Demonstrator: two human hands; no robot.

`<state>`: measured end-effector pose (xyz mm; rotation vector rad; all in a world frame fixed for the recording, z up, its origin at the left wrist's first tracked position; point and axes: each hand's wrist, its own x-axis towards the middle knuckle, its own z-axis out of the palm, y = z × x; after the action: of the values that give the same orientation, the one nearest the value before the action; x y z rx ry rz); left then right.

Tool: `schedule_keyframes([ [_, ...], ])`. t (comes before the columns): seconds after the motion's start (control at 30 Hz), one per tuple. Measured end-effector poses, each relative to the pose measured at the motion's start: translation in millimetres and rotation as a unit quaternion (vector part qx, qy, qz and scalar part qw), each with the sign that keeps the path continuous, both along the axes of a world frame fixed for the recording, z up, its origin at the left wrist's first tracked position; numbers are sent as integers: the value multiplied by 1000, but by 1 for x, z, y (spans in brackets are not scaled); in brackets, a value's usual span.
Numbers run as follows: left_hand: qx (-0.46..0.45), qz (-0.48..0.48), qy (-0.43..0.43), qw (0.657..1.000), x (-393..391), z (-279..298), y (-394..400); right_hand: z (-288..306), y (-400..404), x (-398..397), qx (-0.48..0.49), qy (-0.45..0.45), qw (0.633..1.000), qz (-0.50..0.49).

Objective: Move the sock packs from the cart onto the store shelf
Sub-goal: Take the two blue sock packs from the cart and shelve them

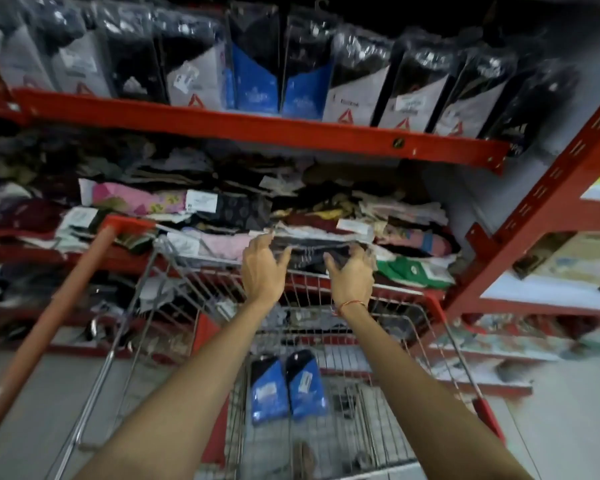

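A dark sock pack in clear plastic (310,256) sits at the front edge of the middle red shelf (409,291), above the far rim of the wire cart (194,344). My left hand (262,268) grips its left end and my right hand (352,273) grips its right end. Two blue-and-black sock packs (288,388) lie side by side on the cart's floor. The upper red shelf (257,128) carries a row of upright sock packs (253,67) in grey, black and blue.
The middle shelf is piled with folded, mixed-colour clothing and a green pack (413,270) just right of my hands. The cart's red handle (45,327) runs down the left. A red slotted upright (534,209) stands at the right, with more shelves beyond it.
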<state>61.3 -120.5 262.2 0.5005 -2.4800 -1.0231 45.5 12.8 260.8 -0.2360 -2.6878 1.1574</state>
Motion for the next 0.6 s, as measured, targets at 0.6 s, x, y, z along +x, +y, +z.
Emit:
schedule_keyframes([
  [0.6, 121, 44, -423, 897, 31, -205, -22, -206, 4, 12, 143, -402, 896, 121],
])
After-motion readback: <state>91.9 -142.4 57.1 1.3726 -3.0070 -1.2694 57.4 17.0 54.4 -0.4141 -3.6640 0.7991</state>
